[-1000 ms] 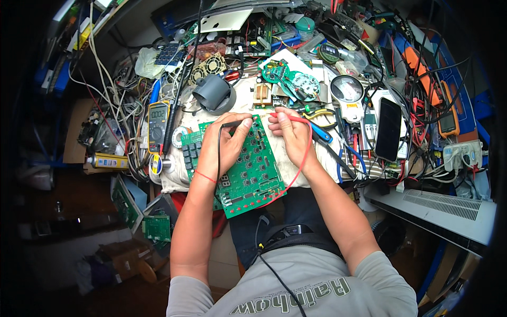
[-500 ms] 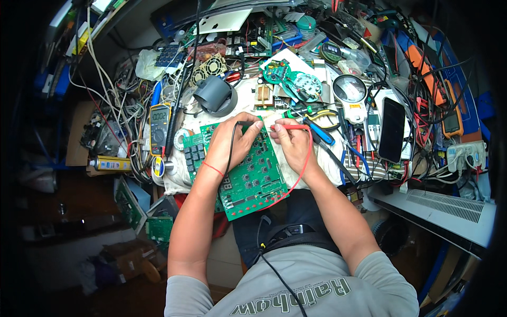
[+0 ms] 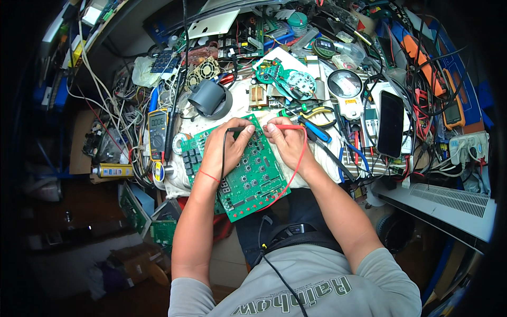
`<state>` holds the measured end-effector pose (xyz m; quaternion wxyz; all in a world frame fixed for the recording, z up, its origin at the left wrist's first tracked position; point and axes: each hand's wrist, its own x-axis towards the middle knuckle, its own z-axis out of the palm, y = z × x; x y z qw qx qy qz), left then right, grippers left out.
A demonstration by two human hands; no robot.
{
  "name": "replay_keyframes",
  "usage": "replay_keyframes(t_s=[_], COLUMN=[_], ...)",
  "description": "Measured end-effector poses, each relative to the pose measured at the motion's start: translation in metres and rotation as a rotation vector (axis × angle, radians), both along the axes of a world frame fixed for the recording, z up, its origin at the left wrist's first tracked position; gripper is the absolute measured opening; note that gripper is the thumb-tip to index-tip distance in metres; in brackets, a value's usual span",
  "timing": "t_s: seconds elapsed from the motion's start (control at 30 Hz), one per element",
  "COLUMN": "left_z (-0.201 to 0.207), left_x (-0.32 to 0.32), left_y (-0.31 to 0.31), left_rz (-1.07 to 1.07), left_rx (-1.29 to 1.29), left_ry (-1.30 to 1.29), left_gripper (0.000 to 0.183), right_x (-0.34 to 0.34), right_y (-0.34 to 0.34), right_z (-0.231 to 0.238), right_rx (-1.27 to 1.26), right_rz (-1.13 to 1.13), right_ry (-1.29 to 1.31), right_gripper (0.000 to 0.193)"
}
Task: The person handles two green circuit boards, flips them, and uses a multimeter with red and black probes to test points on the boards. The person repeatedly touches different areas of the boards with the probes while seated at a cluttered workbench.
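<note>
A green circuit board with several round buttons, black blocks and a small digit display lies tilted at the near edge of the bench. Over its left upper part, my left hand is closed on a black test probe. My right hand pinches a red test probe by the board's upper right edge. Both probe tips are too small or hidden to show exactly what they touch. The red lead hangs across the board's right side. To the left stands a yellow multimeter with its screen lit.
A grey cylindrical part sits beyond the board. Pliers, a blue-handled tool, a magnifier and a black phone lie to the right. Tangled cables and round green boards crowd the bench. A spray can lies at left.
My right hand and the red probe have shifted slightly left, closer to my left hand. The multimeter's reading has changed. The whole view has moved a little.
</note>
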<state>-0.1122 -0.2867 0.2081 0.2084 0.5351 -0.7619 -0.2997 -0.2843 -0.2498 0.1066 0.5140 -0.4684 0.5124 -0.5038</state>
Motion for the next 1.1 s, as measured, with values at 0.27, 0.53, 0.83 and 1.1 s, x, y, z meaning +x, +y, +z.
replay_keyframes(t_s=[0.27,0.53,0.83,1.1], left_z=[0.003,0.005,0.004,-0.001], left_x=[-0.001,0.001,0.007,0.01], left_y=[0.0,-0.005,-0.021,-0.025], left_rz=[0.029,0.045,-0.052,-0.043], left_rx=[0.047,-0.114,-0.037,0.029], left_ry=[0.136,-0.004,-0.018,0.11], left_gripper=[0.023,0.017,0.022,0.026], right_x=[-0.003,-0.004,-0.003,-0.002], right_y=[-0.001,0.001,0.002,0.002], right_z=[0.005,0.008,0.011,0.009], right_rx=[0.03,0.019,0.018,0.006], right_rz=[0.059,0.031,0.022,0.024], right_ry=[-0.076,-0.16,-0.149,-0.13], right_gripper=[0.033,0.036,0.035,0.034])
